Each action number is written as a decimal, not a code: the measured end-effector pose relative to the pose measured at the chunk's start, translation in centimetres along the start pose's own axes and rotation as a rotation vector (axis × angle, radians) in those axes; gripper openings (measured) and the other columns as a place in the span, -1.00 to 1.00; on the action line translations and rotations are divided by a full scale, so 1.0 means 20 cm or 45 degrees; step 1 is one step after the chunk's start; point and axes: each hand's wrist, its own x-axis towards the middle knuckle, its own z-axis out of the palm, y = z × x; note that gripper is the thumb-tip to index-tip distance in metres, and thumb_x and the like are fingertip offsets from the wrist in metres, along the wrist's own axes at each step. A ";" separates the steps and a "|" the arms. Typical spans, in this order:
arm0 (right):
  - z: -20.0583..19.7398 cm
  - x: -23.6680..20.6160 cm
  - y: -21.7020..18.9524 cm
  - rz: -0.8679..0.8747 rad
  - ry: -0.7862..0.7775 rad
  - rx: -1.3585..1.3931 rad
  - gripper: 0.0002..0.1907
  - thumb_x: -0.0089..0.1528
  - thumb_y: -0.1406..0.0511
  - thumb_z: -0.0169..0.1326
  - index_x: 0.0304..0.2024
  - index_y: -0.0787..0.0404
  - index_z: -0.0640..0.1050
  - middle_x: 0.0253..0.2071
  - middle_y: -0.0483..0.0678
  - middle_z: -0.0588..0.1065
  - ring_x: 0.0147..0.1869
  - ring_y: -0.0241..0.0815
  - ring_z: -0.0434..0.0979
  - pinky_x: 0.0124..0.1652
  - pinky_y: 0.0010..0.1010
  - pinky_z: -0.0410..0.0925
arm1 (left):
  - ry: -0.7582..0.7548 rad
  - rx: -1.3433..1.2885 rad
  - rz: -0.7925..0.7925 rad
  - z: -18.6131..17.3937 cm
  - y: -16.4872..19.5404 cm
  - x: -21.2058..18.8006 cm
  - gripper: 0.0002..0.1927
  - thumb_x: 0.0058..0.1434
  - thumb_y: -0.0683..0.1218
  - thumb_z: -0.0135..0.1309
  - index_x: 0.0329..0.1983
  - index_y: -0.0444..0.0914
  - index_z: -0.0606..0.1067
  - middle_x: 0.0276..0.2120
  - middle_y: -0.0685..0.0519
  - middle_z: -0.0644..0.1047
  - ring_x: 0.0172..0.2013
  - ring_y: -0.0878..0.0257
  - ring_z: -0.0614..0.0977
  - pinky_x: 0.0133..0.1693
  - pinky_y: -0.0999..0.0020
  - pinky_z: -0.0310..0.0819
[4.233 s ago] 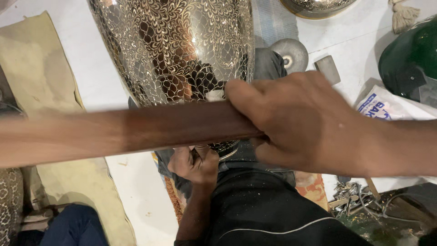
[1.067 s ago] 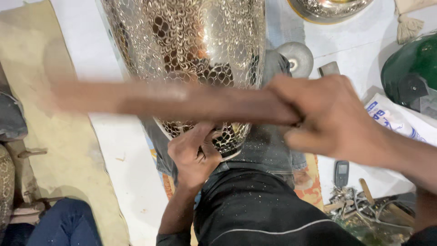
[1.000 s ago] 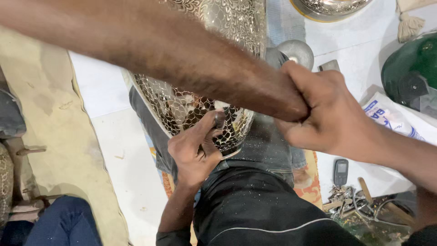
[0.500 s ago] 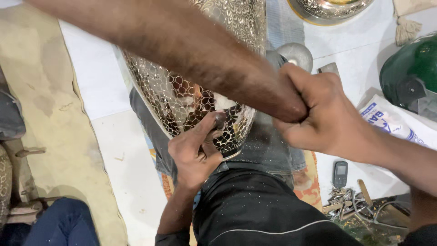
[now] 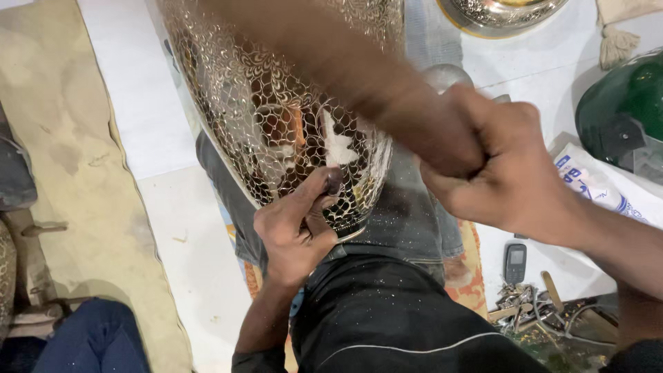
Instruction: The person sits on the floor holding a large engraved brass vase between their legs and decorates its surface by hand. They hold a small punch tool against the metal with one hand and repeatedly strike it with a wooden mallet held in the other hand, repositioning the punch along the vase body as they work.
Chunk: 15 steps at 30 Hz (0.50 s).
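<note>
Left hand [image 5: 297, 228] pressed a small tool against the pierced brass vessel [image 5: 276, 117] — fingers pinched on it. Right hand [image 5: 504, 173] was clamped on a blurred wooden stick [image 5: 359, 76].

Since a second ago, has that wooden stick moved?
Yes. The wooden stick in the right hand has swung up across the pierced metal vessel.

Bright, even overhead light; glints on the pierced metal vessel [image 5: 276, 103]; motion-blurred wooden handle [image 5: 359, 76]; soft shadows.

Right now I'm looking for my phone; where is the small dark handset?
In the head view the small dark handset lies on the white floor at lower right, just below the right hand, above the pile of metal scraps.
</note>
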 end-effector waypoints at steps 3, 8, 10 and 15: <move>0.01 -0.01 0.00 0.073 -0.300 -0.501 -0.65 0.01 0.27 0.22 -0.23 0.22 0.39 -0.68 -0.03 0.41 -0.59 -0.04 0.46 -0.53 -0.18 0.31 | 0.002 -0.116 -0.020 0.00 -0.01 0.00 -0.47 -0.02 -0.46 -0.08 0.02 -0.35 0.57 -0.30 -0.12 0.67 -0.37 0.21 0.74 -0.27 0.44 0.62; 0.05 0.00 0.02 0.109 -0.177 -0.287 -0.62 -0.11 0.42 0.20 -0.22 0.30 0.46 -0.65 0.05 0.47 -0.63 -0.08 0.50 -0.52 -0.20 0.31 | 0.218 -0.649 -0.166 0.02 -0.03 -0.02 -0.73 0.11 -0.46 -0.09 -0.14 -0.40 0.42 -0.18 -0.27 0.57 -0.32 0.12 0.70 -0.28 0.33 0.69; 0.08 -0.01 0.04 0.123 -0.015 -0.010 -0.63 -0.05 0.44 0.16 -0.16 0.32 0.50 -0.61 0.03 0.50 -0.62 -0.16 0.55 -0.56 -0.25 0.32 | 0.171 -0.747 -0.216 0.01 -0.04 -0.03 -0.59 0.20 -0.43 -0.15 0.12 -0.45 0.43 -0.22 -0.22 0.64 -0.32 0.14 0.74 -0.26 0.34 0.72; 0.15 -0.03 0.08 0.117 0.033 0.040 -0.57 -0.08 0.43 0.17 -0.12 0.34 0.55 -0.57 0.09 0.52 -0.60 -0.11 0.55 -0.53 -0.24 0.33 | 0.110 -0.313 0.076 0.04 -0.07 -0.05 -0.51 0.13 -0.41 -0.10 0.16 -0.44 0.46 -0.06 -0.27 0.65 -0.28 0.18 0.76 -0.26 0.37 0.69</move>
